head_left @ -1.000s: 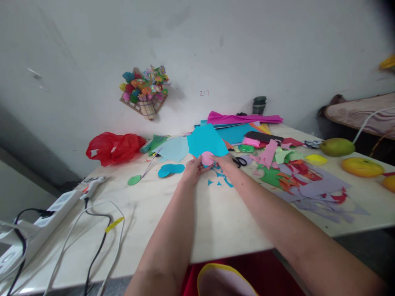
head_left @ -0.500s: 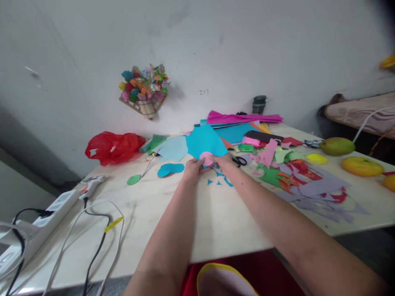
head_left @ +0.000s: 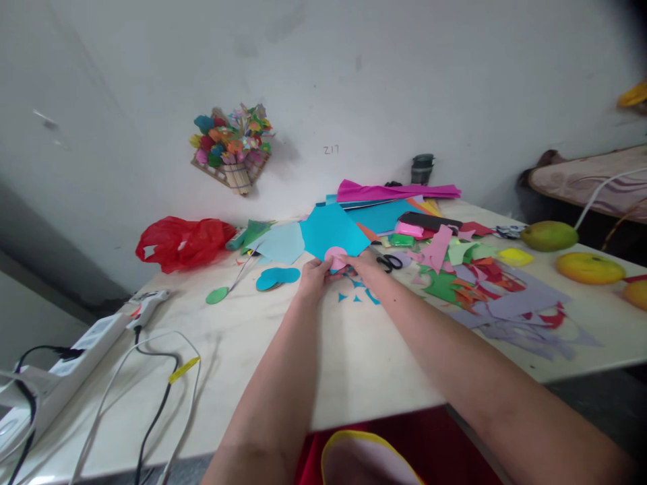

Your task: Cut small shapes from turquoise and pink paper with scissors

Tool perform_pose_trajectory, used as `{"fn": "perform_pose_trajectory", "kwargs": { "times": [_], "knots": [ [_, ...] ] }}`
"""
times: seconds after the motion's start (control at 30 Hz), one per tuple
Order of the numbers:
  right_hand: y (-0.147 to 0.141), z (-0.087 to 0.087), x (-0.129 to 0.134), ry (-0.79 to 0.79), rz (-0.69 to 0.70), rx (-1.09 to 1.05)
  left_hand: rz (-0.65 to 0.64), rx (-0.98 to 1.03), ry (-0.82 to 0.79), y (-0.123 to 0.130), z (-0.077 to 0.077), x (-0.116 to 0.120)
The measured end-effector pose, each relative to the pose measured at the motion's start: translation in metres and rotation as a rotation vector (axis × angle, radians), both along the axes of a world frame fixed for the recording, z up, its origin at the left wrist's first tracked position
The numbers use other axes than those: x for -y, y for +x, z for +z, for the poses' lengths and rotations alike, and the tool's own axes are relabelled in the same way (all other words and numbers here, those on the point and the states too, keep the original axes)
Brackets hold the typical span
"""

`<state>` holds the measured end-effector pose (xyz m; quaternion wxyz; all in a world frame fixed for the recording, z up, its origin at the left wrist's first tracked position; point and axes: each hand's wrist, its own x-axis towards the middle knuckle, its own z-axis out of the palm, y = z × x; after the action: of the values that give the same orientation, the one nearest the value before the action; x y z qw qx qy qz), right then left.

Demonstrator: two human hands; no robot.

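Note:
A large blue paper sheet [head_left: 334, 228] is held up over the table, with a pink paper circle [head_left: 335, 257] lying against its lower edge. My left hand [head_left: 313, 275] grips the sheet's lower left edge beside the circle. At the lower right edge, my right hand [head_left: 362, 264] pinches the paper, its fingers touching the circle. Small blue scraps [head_left: 356, 299] lie just below the hands. Blue rounded cutouts [head_left: 277, 277] rest to the left, and black-handled scissors [head_left: 390, 263] lie right of my right hand.
A red plastic bag [head_left: 186, 244], a green disc [head_left: 217, 295] and a power strip [head_left: 91, 345] with cables are on the left. Colored scraps [head_left: 526, 296], a black phone [head_left: 429, 222] and mangoes [head_left: 590, 268] are on the right. Magenta paper [head_left: 397, 192] lies behind.
The whole view has shifted slightly, so things appear a little further left. Both hands keep their hold on the blue sheet and pink circle, with hardly any movement.

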<state>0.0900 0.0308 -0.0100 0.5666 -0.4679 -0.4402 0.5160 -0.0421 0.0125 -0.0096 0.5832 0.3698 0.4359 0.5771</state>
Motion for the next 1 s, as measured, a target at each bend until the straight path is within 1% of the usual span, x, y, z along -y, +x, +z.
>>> {"fn": "perform_pose_trajectory", "kwargs": {
  "times": [0.27, 0.43, 0.6, 1.0],
  "knots": [
    [-0.0008, 0.0036, 0.0032, -0.006, -0.066, 0.026, -0.003, -0.016, -0.023, 0.0021, 0.0025, 0.0014],
    [-0.0007, 0.0028, 0.0024, 0.004, -0.068, 0.01, 0.014, -0.031, -0.025, 0.0044, 0.005, 0.003],
    [-0.0008, 0.0034, 0.0025, 0.005, -0.076, 0.009, -0.001, -0.045, -0.026, 0.0047, 0.0065, 0.0041],
    [-0.0014, -0.0012, -0.0004, 0.021, -0.084, 0.036, -0.008, -0.013, -0.027, 0.0036, 0.005, 0.0027]
  ]
}}
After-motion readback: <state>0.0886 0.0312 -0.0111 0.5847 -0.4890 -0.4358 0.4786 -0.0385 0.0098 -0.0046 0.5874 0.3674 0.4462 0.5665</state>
